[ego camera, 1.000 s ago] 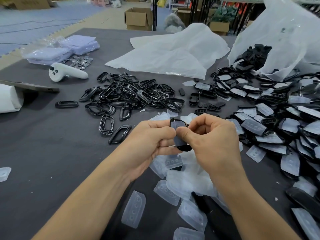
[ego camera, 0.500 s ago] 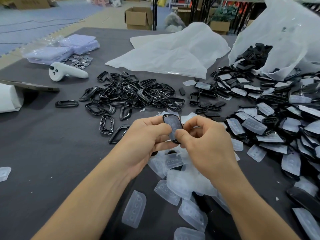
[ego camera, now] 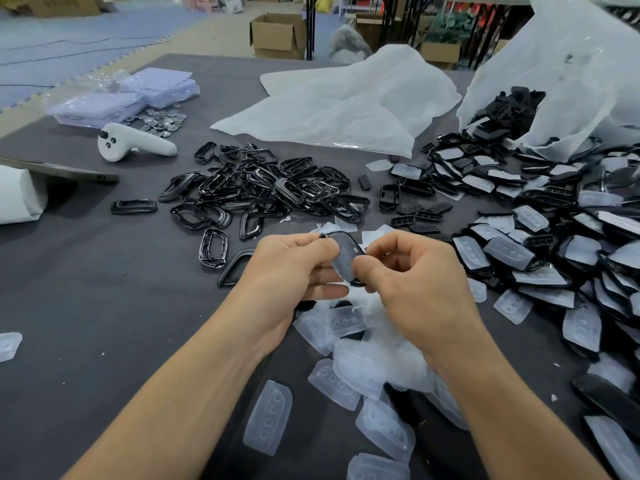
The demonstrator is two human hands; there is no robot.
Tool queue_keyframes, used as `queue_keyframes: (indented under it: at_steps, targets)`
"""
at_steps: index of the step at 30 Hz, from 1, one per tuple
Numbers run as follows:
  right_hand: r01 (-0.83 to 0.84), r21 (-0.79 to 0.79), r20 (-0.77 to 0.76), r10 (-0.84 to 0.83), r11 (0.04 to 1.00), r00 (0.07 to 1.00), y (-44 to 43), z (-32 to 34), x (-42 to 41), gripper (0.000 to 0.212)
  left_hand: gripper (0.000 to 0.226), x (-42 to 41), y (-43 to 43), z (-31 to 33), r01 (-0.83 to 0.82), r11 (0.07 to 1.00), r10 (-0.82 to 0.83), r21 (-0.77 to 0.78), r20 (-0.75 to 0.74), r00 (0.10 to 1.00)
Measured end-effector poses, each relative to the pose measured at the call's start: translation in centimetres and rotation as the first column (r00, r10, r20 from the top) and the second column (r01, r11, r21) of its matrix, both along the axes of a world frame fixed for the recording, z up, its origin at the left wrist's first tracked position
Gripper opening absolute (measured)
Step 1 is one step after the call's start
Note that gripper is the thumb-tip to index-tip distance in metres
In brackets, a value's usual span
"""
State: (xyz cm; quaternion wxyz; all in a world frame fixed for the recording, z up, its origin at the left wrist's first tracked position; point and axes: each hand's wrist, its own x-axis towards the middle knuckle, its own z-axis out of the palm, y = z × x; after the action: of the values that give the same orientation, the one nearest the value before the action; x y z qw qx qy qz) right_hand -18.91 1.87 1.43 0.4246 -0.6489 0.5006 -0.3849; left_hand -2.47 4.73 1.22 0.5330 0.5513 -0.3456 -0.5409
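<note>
Both my hands hold one small black key-fob shell [ego camera: 346, 256] with a clear film on its face, a little above the dark table [ego camera: 104, 289]. My left hand [ego camera: 294, 271] grips its left edge with thumb and curled fingers. My right hand [ego camera: 412, 282] pinches its right edge, thumb on top. Under the hands lies a heap of clear plastic button pads [ego camera: 367, 358]. A pile of black frames [ego camera: 263, 188] lies beyond the hands.
A big heap of black shells with clear pads [ego camera: 554, 244] fills the right side, spilling from a white plastic bag [ego camera: 571, 74]. A folded white bag [ego camera: 339, 109] lies at the back. A white controller [ego camera: 135, 143], coins [ego camera: 162, 121], purple packets [ego camera: 138, 95] sit back left.
The shell has been turned in my fingers and raised slightly; its filmed face now tilts toward me. Both hands stayed in about the same place.
</note>
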Motion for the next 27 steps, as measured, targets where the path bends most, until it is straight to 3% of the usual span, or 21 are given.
queue_keyframes:
  at_steps: [3,8,10,13,22,27]
  targets:
    - [-0.044,-0.007,0.027,0.045,0.999,0.999,0.2,0.0,0.1,0.01,0.033,-0.3,0.2,0.2,-0.018,0.999,0.018,-0.034,-0.008,1.0]
    - [-0.04,0.016,0.08,0.039,0.999,0.996,-0.1,-0.1,0.0,0.009,0.012,0.0,0.0,0.1,-0.061,0.996,0.063,-0.065,0.021,0.998]
    - [-0.047,0.028,0.104,0.044,0.998,0.994,-0.3,-0.1,-0.1,0.004,0.019,0.3,0.0,0.0,-0.055,0.995,0.06,-0.08,0.067,0.996]
    - [-0.02,0.014,0.121,0.019,1.0,0.992,-0.5,-0.1,-0.1,0.006,0.012,0.4,-0.1,0.1,-0.054,0.995,0.066,-0.088,0.138,0.988]
    - [0.033,0.022,0.206,-0.037,0.999,0.978,-0.2,0.0,0.0,0.009,0.014,-1.5,0.3,0.0,-0.183,0.961,0.216,-0.207,0.147,0.965]
    - [0.074,-0.054,0.102,-0.068,0.996,0.992,-0.2,-0.1,-0.4,0.014,0.013,-1.8,0.6,-0.1,-0.142,0.966,0.188,-0.215,0.212,0.959]
